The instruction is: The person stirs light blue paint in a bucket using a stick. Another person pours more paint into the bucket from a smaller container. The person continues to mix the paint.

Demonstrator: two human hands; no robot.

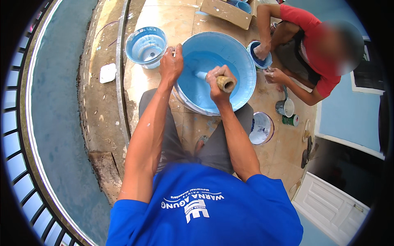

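A large, wide bucket (251,65) of light blue paint (199,92) stands between my knees. My right hand (220,80) is wrapped round a thick bamboo stick (226,84). The stick's hollow upper end points up towards me, and its blue-coated lower part slants into the paint. At the bucket's left rim my left hand (171,63) is closed, its fingers curled over the edge. Just left of that hand is a smaller blue-stained bucket (145,46) with a little pale residue in its bottom. Pale smears mark both my hands.
At the right a co-worker in a red shirt (328,80) crouches, one hand inside a small paint pail (266,62). Nearer lie a dipper (285,107), a green can (290,120) and a white-stained pail (261,129). A cardboard box (225,12) sits behind; a metal edge (120,61) runs along the left.
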